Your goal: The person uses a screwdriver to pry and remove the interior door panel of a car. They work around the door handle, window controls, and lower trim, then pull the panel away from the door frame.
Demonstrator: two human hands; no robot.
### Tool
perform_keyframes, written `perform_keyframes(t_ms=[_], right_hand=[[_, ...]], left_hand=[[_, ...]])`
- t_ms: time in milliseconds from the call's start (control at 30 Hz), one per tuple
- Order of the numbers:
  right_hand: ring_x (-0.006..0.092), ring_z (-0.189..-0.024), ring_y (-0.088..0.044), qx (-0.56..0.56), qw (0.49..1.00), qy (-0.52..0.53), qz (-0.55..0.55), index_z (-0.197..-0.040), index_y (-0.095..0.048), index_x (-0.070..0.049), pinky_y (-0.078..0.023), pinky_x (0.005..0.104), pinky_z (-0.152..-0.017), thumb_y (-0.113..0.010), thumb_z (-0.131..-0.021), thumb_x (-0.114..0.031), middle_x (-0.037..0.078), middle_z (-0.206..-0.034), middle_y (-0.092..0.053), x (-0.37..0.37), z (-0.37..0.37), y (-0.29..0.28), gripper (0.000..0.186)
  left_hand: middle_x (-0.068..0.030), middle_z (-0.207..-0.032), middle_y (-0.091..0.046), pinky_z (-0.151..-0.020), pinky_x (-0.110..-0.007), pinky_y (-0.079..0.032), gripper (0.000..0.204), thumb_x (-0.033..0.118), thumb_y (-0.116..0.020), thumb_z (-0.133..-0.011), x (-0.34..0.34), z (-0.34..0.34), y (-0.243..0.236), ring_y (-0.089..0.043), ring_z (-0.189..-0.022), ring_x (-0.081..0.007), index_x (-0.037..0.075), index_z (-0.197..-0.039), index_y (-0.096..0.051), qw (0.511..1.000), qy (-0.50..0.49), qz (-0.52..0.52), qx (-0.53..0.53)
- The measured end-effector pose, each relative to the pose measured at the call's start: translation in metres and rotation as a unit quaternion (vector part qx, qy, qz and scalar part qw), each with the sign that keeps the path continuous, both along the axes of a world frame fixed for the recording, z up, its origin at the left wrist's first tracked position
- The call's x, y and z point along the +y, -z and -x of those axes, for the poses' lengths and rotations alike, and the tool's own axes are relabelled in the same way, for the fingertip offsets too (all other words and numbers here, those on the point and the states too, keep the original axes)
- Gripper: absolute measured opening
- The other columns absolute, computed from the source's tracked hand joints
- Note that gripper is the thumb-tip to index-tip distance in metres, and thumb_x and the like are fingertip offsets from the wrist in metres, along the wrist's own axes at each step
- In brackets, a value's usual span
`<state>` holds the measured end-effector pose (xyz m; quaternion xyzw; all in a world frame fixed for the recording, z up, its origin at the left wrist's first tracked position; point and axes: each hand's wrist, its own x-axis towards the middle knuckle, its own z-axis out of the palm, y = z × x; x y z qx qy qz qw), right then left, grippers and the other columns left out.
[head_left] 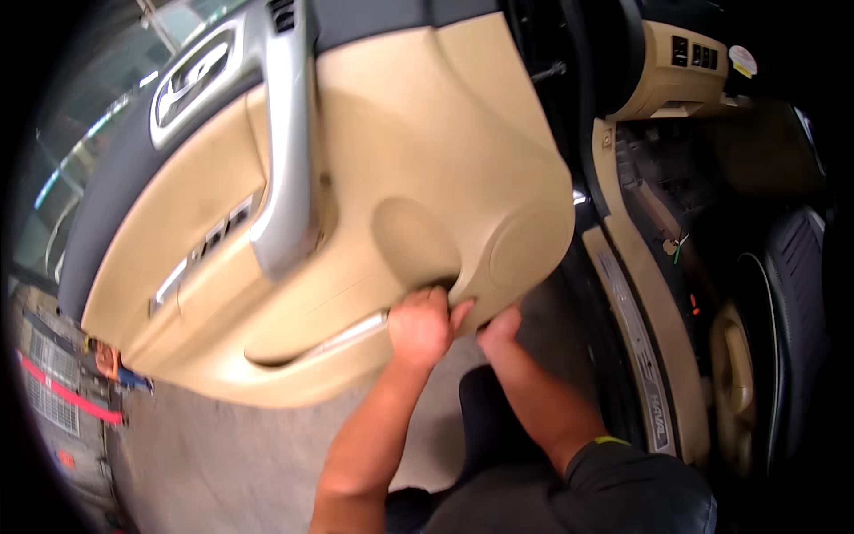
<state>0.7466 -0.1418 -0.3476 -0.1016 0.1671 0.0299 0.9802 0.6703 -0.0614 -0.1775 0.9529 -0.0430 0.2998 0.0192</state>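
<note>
A beige car door panel (382, 151) with a dark upper edge fills the left and middle of the view. My left hand (422, 327) is closed on the rim of its lower storage pocket (342, 338), below the round recess, with the fingertips inside. Just to the right, my right hand (503, 326) grips the bottom edge of the same panel; its fingers are partly hidden behind that edge. A silver pull handle (286, 151), an inner door lever (191, 84) and window switches (222, 231) sit on the panel's left part.
To the right lie the door sill with a metal scuff plate (632, 338), a dark seat (796, 311) and the beige lower dashboard (680, 76). Grey concrete floor (213, 454) shows below the door. A red bar (71, 387) stands at the far left.
</note>
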Motion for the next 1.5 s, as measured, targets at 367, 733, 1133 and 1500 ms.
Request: perform_keyframes(t_ms=[367, 733, 1133, 1500], right_hand=[[0.0081, -0.049, -0.039, -0.029, 0.981, -0.168, 0.094, -0.083, -0.052, -0.020, -0.030, 0.0207, -0.044, -0.034, -0.103, -0.047, -0.007, -0.060, -0.043, -0.073, 0.036, -0.018, 0.039], [0.0219, -0.110, -0.056, -0.133, 0.928, 0.036, 0.347, -0.127, -0.054, -0.003, -0.043, 0.0375, -0.097, -0.041, -0.102, -0.047, 0.009, -0.122, -0.058, -0.135, -0.103, -0.008, 0.052], [0.0269, -0.119, -0.056, -0.201, 0.902, -0.117, 0.365, -0.133, -0.053, -0.002, -0.043, 0.0379, -0.101, -0.045, -0.098, -0.053, 0.011, -0.130, -0.059, -0.194, -0.111, -0.132, 0.062], [0.0262, -0.110, -0.060, -0.227, 0.899, -0.142, 0.347, -0.128, -0.057, -0.004, -0.049, 0.0392, -0.093, -0.047, -0.097, -0.050, 0.009, -0.122, -0.063, -0.187, -0.106, -0.138, 0.056]], left_hand=[[-0.0082, -0.075, -0.064, -0.070, -0.041, -0.049, 0.041, 0.048, -0.067, -0.082, -0.037, 0.040, -0.012, -0.063, -0.077, -0.0272, 0.008, -0.077, -0.062, 0.996, -0.034, 0.076, 0.042], [-0.0072, -0.086, -0.064, -0.083, -0.038, -0.044, 0.034, 0.042, -0.064, -0.087, -0.013, 0.023, 0.002, -0.060, -0.088, -0.0251, 0.008, -0.088, -0.063, 0.993, -0.063, 0.072, 0.075], [-0.0166, -0.109, -0.059, -0.094, -0.046, -0.042, 0.032, 0.007, -0.064, -0.079, 0.070, 0.136, -0.005, -0.054, -0.103, -0.0360, 0.002, -0.110, -0.057, 0.941, -0.079, 0.096, -0.316], [-0.0130, -0.139, -0.053, -0.103, -0.043, -0.043, 0.070, 0.061, -0.038, -0.099, 0.348, 0.272, -0.026, -0.053, -0.123, -0.0282, 0.004, -0.139, -0.048, 0.533, -0.114, 0.755, -0.364]])
